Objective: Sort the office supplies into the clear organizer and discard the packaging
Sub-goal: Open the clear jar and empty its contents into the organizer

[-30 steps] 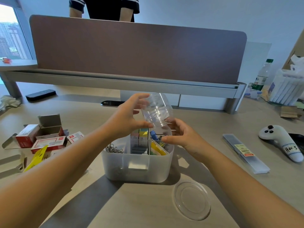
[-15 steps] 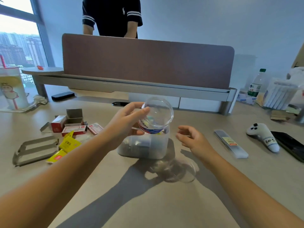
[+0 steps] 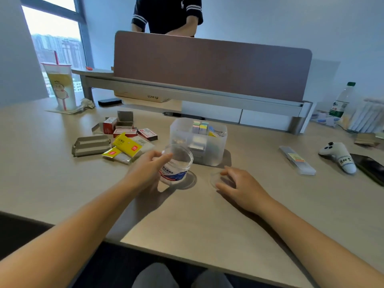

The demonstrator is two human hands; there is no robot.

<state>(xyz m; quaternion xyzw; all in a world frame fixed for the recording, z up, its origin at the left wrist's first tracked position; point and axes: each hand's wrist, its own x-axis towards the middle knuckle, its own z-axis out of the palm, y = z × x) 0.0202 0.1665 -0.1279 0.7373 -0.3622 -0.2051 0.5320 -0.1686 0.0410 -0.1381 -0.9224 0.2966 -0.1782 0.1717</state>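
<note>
Left grip (image 3: 149, 169) wraps the empty clear jar (image 3: 176, 165), upright on the worktop (image 3: 62, 183); right grip (image 3: 239, 183), fingers loosely spread, rests on the round lid (image 3: 214, 179). Beyond, clear organizer (image 3: 197, 140) holds supplies; opened boxes (image 3: 122, 127) lie left.

Both forearms bare, reaching forward from the bottom corners and converging toward centre. Left hand (image 3: 148, 170): palm turned inward to the right, thumb up top, fingers curled around the side of what it grips, wrist roughly straight, forearm angled up and right. Right hand (image 3: 239, 185): palm down, low over the surface, fingers (image 3: 225, 173) spread and slightly curled with tips pointing left, thumb tucked on the near side; nothing clamped, contact underneath can't be confirmed. Right forearm angled up and left. Hands apart, at similar depth. Knees visible at the bottom edge.
</note>
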